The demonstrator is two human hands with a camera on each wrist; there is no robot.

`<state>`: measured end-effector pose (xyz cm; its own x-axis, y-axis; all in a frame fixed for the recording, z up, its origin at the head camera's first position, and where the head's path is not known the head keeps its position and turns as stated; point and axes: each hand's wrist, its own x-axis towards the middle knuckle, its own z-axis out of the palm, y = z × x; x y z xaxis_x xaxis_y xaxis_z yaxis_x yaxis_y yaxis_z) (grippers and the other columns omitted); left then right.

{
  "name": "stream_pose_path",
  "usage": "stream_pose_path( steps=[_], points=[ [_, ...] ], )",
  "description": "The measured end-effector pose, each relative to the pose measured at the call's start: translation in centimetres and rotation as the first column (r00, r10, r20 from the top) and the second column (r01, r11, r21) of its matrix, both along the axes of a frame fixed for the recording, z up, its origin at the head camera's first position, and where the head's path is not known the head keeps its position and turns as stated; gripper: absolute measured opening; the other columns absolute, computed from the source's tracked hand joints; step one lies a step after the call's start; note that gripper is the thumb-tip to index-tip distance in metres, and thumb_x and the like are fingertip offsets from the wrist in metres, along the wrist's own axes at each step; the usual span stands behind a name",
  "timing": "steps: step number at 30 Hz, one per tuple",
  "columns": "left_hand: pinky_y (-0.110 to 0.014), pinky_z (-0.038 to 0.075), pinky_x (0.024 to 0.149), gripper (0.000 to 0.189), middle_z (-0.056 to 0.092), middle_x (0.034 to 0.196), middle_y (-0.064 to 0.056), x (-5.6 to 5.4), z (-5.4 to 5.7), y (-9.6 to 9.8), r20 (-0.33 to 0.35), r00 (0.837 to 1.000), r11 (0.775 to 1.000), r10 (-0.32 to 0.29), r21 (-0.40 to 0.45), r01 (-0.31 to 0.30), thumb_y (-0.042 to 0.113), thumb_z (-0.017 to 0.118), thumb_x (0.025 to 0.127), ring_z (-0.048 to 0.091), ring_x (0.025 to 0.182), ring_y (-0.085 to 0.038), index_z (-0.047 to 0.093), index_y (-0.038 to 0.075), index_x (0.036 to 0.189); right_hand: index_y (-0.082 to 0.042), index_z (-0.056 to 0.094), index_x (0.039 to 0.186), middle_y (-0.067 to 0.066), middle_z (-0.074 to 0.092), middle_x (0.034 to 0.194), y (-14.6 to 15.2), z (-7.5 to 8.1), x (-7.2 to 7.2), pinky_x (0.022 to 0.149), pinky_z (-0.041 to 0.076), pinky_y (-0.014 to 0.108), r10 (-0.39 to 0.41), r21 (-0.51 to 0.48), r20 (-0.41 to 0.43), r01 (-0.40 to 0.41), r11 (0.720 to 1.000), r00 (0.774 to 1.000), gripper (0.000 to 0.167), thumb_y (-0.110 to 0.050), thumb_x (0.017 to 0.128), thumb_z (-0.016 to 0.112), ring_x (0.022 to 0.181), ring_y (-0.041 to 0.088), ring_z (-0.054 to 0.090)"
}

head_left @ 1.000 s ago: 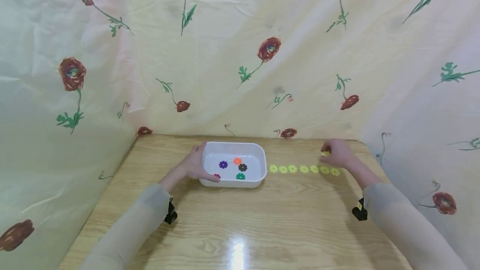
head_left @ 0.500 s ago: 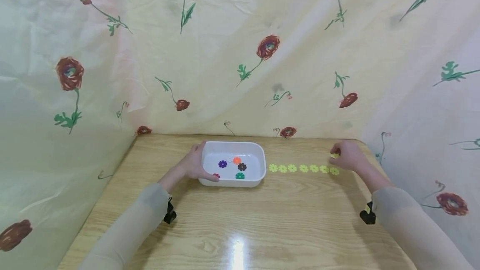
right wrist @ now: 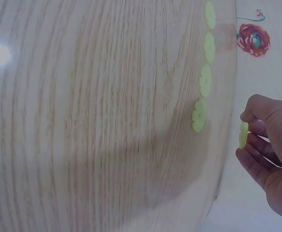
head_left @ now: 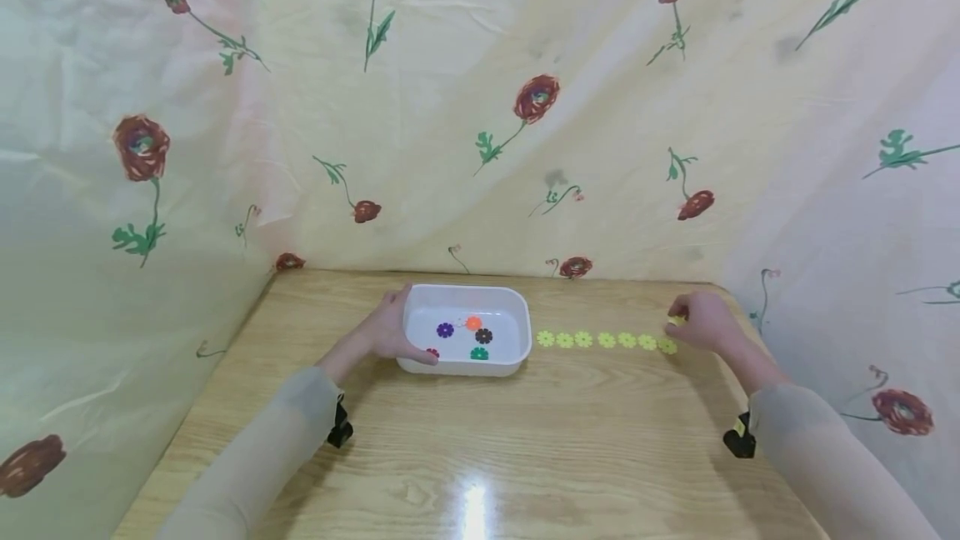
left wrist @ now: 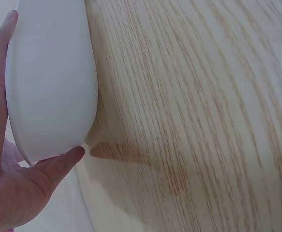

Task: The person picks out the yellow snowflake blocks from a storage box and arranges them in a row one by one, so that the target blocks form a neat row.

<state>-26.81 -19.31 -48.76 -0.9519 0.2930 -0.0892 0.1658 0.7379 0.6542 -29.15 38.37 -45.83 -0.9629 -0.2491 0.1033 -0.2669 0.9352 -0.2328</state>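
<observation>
My left hand grips the left end of a white plastic tub, thumb over the near rim and fingers along the end wall. In the left wrist view the tub's smooth side shows between thumb and fingertips. Inside lie several flower-shaped discs, among them a purple disc, an orange disc and a green disc. My right hand pinches a yellow flower-shaped disc on edge between thumb and fingers, above the right end of a row of matching yellow discs.
The row runs rightward from the tub along the wooden table. Flower-printed cloth hangs behind the table and at both sides. A dark camera mount sits under each wrist.
My right hand has moved rightward with the yellow disc, past the row's right end. The left hand and the tub have stayed in place.
</observation>
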Motion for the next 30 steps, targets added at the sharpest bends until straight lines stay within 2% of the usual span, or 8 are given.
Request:
stream_pose_path(
  steps=[5, 10, 15, 21, 30],
  points=[
    [-0.064, 0.046, 0.118, 0.151, 0.029, 0.166, -0.026, 0.0, -0.1, -0.1, -0.003, 1.0, 1.0, -0.003, -0.003, 0.003, 0.052, 0.101, 0.063, 0.051, 0.138, -0.04, 0.005, 0.01, 0.172, 0.006, 0.073, 0.093, 0.018, 0.073, 0.088, 0.3, -0.2, 0.2, 0.078, 0.057, 0.053, -0.023, 0.01, 0.027, 0.023, 1.0, 0.999, 0.025, -0.017, 0.085, 0.081, 0.079, 0.029, 0.066],
    [-0.066, 0.045, 0.117, 0.151, 0.028, 0.166, -0.027, 0.0, -0.1, -0.2, -0.004, 1.0, 1.0, -0.005, -0.004, 0.005, 0.053, 0.101, 0.064, 0.051, 0.138, -0.041, 0.005, 0.009, 0.172, 0.006, 0.073, 0.092, 0.02, 0.073, 0.086, 0.7, -0.5, 0.5, 0.078, 0.057, 0.053, -0.015, -0.006, 0.016, 0.015, 1.0, 1.0, 0.024, -0.016, 0.083, 0.082, 0.079, 0.031, 0.067],
    [-0.066, 0.046, 0.117, 0.151, 0.028, 0.166, -0.027, 0.1, 0.0, -0.1, 0.001, 1.0, 1.0, -0.004, -0.003, 0.004, 0.052, 0.101, 0.064, 0.051, 0.138, -0.041, 0.004, 0.009, 0.172, 0.005, 0.074, 0.091, 0.017, 0.073, 0.084, 1.0, -1.0, 0.8, 0.075, 0.057, 0.05, -0.008, -0.017, 0.019, 0.008, 1.0, 1.0, 0.022, -0.015, 0.084, 0.083, 0.078, 0.028, 0.066],
    [-0.064, 0.048, 0.115, 0.15, 0.03, 0.164, -0.027, 0.0, 0.1, 0.1, -0.01, 1.0, 1.0, -0.017, -0.003, 0.017, 0.052, 0.101, 0.064, 0.053, 0.134, -0.039, 0.005, 0.009, 0.172, 0.007, 0.074, 0.091, 0.019, 0.073, 0.086, 1.6, -1.3, 1.1, 0.077, 0.057, 0.053, -0.011, -0.037, 0.032, 0.012, 0.999, 0.999, 0.022, -0.013, 0.084, 0.081, 0.08, 0.031, 0.067],
    [-0.063, 0.048, 0.116, 0.156, 0.028, 0.166, -0.028, -0.1, 0.3, -0.1, -0.012, 1.0, 1.0, -0.018, -0.009, 0.018, 0.057, 0.101, 0.061, 0.053, 0.135, -0.04, 0.003, 0.008, 0.172, 0.005, 0.074, 0.091, 0.018, 0.072, 0.086, 2.0, -1.8, 1.3, 0.076, 0.056, 0.048, -0.035, -0.02, 0.065, 0.037, 0.999, 0.997, 0.021, -0.012, 0.08, 0.08, 0.08, 0.029, 0.065]
  ],
)
